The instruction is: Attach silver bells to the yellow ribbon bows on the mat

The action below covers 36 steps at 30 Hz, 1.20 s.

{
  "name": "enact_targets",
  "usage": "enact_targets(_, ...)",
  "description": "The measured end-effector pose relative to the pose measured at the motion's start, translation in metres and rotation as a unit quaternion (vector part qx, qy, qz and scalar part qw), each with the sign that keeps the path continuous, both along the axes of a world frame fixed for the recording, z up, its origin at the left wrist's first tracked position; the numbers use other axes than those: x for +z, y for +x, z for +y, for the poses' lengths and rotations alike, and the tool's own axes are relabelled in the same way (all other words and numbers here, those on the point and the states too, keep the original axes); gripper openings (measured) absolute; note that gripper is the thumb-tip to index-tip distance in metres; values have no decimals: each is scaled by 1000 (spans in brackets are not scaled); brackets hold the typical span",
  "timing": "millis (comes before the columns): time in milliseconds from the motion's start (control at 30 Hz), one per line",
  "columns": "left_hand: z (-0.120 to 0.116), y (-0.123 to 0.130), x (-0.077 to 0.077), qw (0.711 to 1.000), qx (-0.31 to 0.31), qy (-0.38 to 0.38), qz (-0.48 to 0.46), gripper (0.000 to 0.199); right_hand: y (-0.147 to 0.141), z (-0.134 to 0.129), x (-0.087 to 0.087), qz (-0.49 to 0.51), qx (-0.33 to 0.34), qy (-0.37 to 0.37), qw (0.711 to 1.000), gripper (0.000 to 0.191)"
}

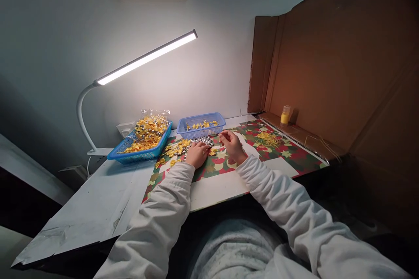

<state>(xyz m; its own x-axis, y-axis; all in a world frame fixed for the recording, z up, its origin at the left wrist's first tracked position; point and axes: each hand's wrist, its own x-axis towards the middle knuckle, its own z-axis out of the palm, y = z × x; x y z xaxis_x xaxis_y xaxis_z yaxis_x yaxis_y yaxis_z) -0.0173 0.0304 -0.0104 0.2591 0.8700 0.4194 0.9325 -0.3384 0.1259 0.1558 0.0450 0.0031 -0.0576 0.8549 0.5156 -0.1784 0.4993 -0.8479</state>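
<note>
My left hand (197, 154) rests low over the mat with its fingers curled together, right beside a heap of silver bead-like balls (205, 140). What lies under its fingertips is hidden. My right hand (231, 144) is raised a little to the right, thumb and fingers pinched; anything between them is too small to make out. Between the hands lies a small yellow ribbon bow (213, 152). More yellow bows (176, 148) are piled left of the silver balls, and a loose bow (160, 162) sits at the mat's left side.
A blue basket (139, 155) heaped with yellow bows stands left, under a lit lamp (149, 57). Behind my hands is a violet-blue basket (200, 131) with some bows. Yellow strings (268, 139) lie on the patterned mat (304, 161). A small yellow bottle (285, 116) stands by the cardboard wall (337, 65).
</note>
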Motion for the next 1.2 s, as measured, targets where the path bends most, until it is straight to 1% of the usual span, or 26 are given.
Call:
enact_targets(100,0,3,2,999,8,-7,33,25,-2,-1,-1,-17,13,-1,1000,22)
enact_targets(167,0,4,4,999,18,-9,39,23,-2,-2,-2,-30,13,-4,999,21)
enact_targets(300,1,4,5,999,26,-21,21,17,-2,0,-3,-58,14,-17,998,20)
enact_targets(400,1,3,4,999,41,-24,0,14,-3,1,-7,-106,12,-25,994,18)
enact_targets(467,2,3,3,998,48,-27,-28,15,-3,2,-11,-161,-5,-23,987,14)
enact_targets(567,5,2,1,989,52,-39,-132,17,-2,1,-14,-227,-31,-17,973,12)
enact_targets(633,7,1,0,973,27,-44,-226,19,-2,0,-15,-245,-28,-10,969,13)
enact_targets(700,8,1,0,949,-19,-50,-311,24,-3,-1,-16,-251,-26,-5,968,14)
enact_targets(767,9,2,0,926,-56,-57,-369,29,-3,-1,-16,-254,-30,-7,967,14)
enact_targets(800,8,3,0,918,-65,-60,-386,31,-3,0,-16,-255,-33,-10,966,14)
enact_targets(867,8,4,1,912,-71,-64,-398,34,-3,1,-16,-254,-37,-12,966,13)
enact_targets(1067,3,7,4,915,-81,-53,-391,38,-2,0,-13,-250,-36,-19,967,11)
enact_targets(1133,3,9,5,909,-90,-64,-402,41,-2,-1,-12,-248,-33,-22,968,11)
enact_targets(1200,2,11,5,894,-97,-91,-428,45,-2,-3,-11,-241,-27,-31,970,12)
